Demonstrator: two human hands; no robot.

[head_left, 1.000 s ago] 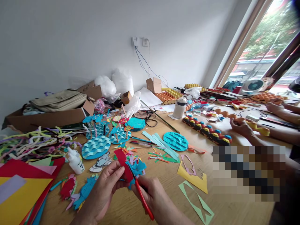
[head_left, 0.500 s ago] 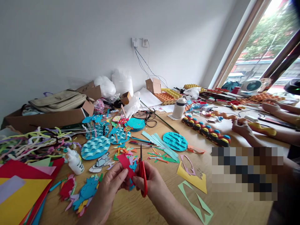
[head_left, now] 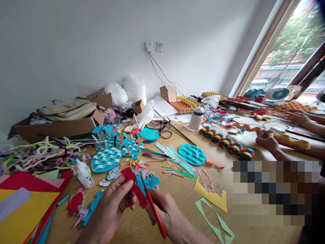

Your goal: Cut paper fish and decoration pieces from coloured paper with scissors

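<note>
A strip of red paper [head_left: 137, 189] is pinched by its upper end between the thumb and fingers of my left hand [head_left: 114, 201]. My right hand [head_left: 169, 211] grips red-handled scissors [head_left: 155, 215], whose dark blades point up and away. The paper's lower end lies close to the right fingers; whether they touch it I cannot tell. Behind the hands lie blue paper scraps [head_left: 149, 181] and a pile of small coloured snippets [head_left: 135, 166]. Left of my left hand are a blue paper fish [head_left: 91, 206] and a red paper fish [head_left: 76, 201].
A white glue bottle [head_left: 84, 174] stands beside stacked coloured sheets [head_left: 27, 206]. Blue wavy discs [head_left: 106, 160], a white canister [head_left: 196, 118] and cut-out paper remnants [head_left: 212, 195] are spread about. At the right, another person's hands [head_left: 267, 140] hold a wavy carton strip.
The red strip has turned and shows more of its length. The scissors have swung, their handles lower and blades leaning left. The view has shifted slightly.
</note>
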